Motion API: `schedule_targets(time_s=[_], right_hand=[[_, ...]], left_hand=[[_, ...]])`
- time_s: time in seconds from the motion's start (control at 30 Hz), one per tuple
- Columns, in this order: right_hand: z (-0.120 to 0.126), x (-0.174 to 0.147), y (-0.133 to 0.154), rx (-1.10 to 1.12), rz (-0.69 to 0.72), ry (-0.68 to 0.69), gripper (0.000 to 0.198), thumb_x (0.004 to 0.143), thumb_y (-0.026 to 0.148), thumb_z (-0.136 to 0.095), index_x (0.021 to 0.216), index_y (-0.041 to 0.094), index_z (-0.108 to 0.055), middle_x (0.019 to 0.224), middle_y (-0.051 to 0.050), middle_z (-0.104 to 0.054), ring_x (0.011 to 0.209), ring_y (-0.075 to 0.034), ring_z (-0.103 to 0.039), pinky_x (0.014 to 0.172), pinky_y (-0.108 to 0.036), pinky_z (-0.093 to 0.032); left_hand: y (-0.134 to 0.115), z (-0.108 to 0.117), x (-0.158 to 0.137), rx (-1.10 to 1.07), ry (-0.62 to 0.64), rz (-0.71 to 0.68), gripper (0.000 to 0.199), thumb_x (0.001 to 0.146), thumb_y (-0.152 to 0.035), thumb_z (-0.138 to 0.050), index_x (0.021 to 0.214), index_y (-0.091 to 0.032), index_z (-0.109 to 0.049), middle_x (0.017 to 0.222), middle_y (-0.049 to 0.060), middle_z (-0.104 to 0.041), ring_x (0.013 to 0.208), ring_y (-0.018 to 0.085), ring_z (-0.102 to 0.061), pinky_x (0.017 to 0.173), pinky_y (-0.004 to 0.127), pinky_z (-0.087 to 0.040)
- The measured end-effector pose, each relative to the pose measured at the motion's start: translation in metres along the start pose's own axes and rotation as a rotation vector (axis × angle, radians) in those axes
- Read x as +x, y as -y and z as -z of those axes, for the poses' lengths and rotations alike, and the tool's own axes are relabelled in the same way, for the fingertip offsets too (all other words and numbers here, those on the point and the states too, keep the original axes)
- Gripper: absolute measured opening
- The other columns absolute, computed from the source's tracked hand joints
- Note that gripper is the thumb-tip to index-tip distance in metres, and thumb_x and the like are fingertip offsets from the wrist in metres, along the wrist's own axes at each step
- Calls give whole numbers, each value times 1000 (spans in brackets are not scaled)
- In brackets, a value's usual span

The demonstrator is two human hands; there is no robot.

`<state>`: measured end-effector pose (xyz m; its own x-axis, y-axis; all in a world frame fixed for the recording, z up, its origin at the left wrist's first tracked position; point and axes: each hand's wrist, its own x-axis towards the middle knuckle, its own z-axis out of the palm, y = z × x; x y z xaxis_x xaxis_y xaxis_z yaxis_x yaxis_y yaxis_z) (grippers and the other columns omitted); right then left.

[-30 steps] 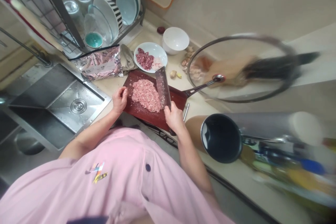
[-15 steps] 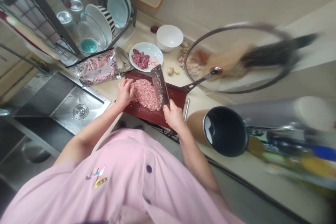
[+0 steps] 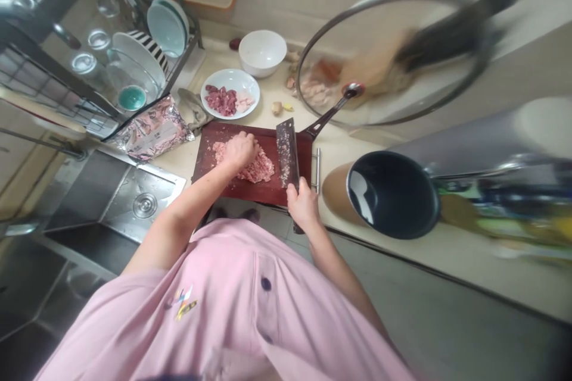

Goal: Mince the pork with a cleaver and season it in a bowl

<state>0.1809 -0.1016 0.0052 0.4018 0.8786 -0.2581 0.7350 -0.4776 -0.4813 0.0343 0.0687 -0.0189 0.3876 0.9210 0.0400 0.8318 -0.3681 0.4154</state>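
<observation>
Minced meat lies in a flat heap on a dark red cutting board. My left hand is on top of the heap, its fingers curled down into the meat; the fingertips are partly hidden. In my right hand is the handle of a cleaver. Bits of meat stick to its broad blade, which is over the right part of the board, a little apart from the heap. Behind the board a white plate holds dark red meat pieces and paler pieces.
A white bowl and ginger pieces are behind the board. To the right are a large glass lid and a dark pot. A foil pouch, dish rack and steel sink are on the left.
My left hand has moved from the heap's left edge onto its middle. The cleaver has shifted right, away from the meat, and turned more upright in view. The camera view has shifted too.
</observation>
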Motion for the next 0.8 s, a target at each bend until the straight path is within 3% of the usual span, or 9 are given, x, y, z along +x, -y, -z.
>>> schedule_targets(time_s=[0.1, 0.2, 0.27, 0.33, 0.47, 0.6, 0.8], right_hand=[[-2, 2, 0, -5, 6, 0, 51, 92, 39, -36, 126, 6, -53, 87, -19, -70, 79, -29, -65, 69, -34, -45], [-1, 4, -1, 4, 1, 10, 53, 92, 41, -37, 129, 5, -52, 89, -20, -70, 81, -30, -65, 71, -35, -46], [-1, 3, -1, 3, 0, 17, 53, 92, 40, -37, 130, 6, -51, 90, -20, -70, 82, -30, -65, 72, -35, -46], [-1, 3, -1, -3, 1, 24, 53, 93, 38, -36, 131, 5, -50, 91, -21, -70, 82, -30, -65, 72, -35, -46], [-2, 2, 1, -4, 5, 26, 50, 92, 35, -36, 130, 5, -50, 92, -21, -70, 81, -30, -66, 72, -36, -46], [-2, 3, -3, 35, 30, 10, 45, 92, 34, -37, 125, 6, -52, 92, -21, -70, 82, -31, -66, 72, -37, -47], [2, -2, -10, 270, 220, 74, 43, 89, 39, -43, 124, 15, -49, 89, -12, -71, 73, -24, -67, 68, -35, -51]], left_hand=[[-14, 20, -37, 55, 72, -202, 21, 88, -30, -52, 95, -15, -64, 97, 16, -61, 94, 29, -58, 87, 43, -43], [-3, 49, -67, 53, 55, -340, 31, 84, -32, -59, 113, -23, -60, 116, 12, -58, 109, 30, -53, 101, 49, -34], [21, 64, -70, 7, -29, -281, 33, 84, -24, -57, 117, -24, -58, 127, 12, -53, 117, 30, -48, 103, 48, -33], [50, 68, -60, -47, -116, -156, 35, 80, -12, -54, 114, -18, -58, 120, 16, -53, 113, 30, -50, 97, 46, -39], [87, 54, -27, -14, -33, 71, 27, 66, -1, -54, 88, -16, -61, 94, 15, -57, 88, 29, -58, 82, 42, -47], [62, 40, -11, 35, 162, 9, 25, 62, -1, -55, 82, -15, -62, 84, 12, -60, 76, 24, -58, 73, 36, -48], [-10, 46, -42, 128, 110, -271, 34, 80, -8, -44, 109, -13, -61, 103, 14, -61, 89, 23, -57, 79, 35, -46]])
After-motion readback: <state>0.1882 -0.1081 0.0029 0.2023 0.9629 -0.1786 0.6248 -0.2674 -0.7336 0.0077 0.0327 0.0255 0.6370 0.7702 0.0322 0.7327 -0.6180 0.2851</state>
